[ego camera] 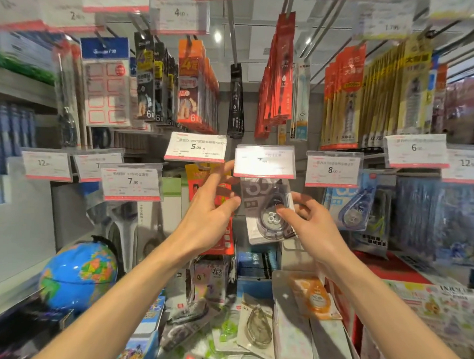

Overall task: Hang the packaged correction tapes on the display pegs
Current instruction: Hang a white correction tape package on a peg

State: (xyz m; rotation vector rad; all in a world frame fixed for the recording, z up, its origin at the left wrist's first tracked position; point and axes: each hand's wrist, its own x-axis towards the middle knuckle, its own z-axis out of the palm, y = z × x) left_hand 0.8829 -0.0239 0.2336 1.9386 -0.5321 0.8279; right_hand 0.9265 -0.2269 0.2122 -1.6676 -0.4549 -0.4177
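Pinching the grey correction tape pack (pixel 269 213) between them, left hand (pixel 212 207) and right hand (pixel 304 220) curl on its edges, its top hidden behind a price tag (pixel 264 161).

- Two bare forearms in view, rising from the lower frame edge; no sleeve reaches either one.
- Left hand (pixel 212 207): no ring, no glove, no watch or band at the wrist.
- Right hand (pixel 307 225): likewise bare; nails short and unpainted where they show.
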